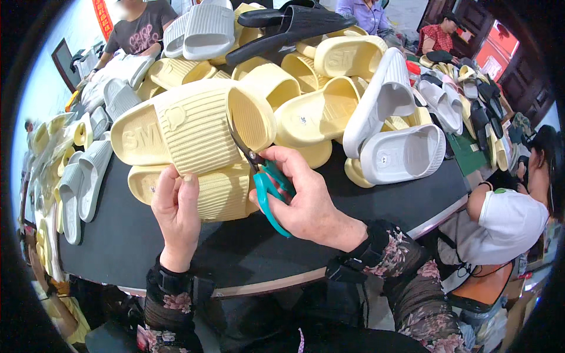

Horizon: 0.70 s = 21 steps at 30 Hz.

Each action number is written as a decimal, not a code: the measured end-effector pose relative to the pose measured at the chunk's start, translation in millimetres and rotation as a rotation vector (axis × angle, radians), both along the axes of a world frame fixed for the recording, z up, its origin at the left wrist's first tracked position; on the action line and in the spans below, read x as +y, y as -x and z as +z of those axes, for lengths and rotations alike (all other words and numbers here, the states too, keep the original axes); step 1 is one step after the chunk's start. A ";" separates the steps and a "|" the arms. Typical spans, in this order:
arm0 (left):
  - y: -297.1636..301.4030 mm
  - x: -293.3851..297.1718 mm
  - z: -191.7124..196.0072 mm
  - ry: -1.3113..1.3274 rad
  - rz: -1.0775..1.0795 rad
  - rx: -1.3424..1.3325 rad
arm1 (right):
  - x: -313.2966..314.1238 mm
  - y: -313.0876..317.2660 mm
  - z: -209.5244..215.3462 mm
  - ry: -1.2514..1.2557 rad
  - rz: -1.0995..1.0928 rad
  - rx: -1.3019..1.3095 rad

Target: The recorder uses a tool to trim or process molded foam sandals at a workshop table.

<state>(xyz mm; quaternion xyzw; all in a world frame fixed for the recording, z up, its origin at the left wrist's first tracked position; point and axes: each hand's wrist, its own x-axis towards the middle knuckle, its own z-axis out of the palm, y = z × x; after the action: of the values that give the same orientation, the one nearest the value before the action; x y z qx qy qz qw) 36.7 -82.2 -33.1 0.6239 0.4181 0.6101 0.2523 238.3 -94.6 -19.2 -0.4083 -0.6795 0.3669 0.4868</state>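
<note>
In front of me, a pale yellow slide slipper [197,132] with a ribbed strap lies on top of a second yellow slipper [223,197]. My left hand [178,215] is at their near edge, its thumb and fingers gripping the upper slipper; part of that grip is hidden. My right hand [309,200] is closed round the teal handles of a pair of scissors [268,191]. The dark blades point up and away, against the rim of the upper slipper's strap opening. Whether the blades touch the material, I cannot tell.
Yellow slippers [321,112] are heaped behind, with black slippers [294,29] on top. White slippers [403,154] lie at the right, grey ones [94,176] at the left of the dark tabletop [376,206]. A person in white [506,217] sits at right; others work across the table.
</note>
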 end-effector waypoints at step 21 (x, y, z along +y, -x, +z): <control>-4.6 0.3 -3.7 -0.038 -0.030 -0.013 | 6.9 -1.7 -11.8 -0.140 -0.025 0.007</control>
<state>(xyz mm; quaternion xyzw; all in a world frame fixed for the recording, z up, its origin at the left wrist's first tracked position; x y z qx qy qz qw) 41.3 -81.9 -36.9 0.6306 0.3955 0.6182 0.2524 240.0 -87.7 -31.0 -0.3803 -0.6965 0.3141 0.5212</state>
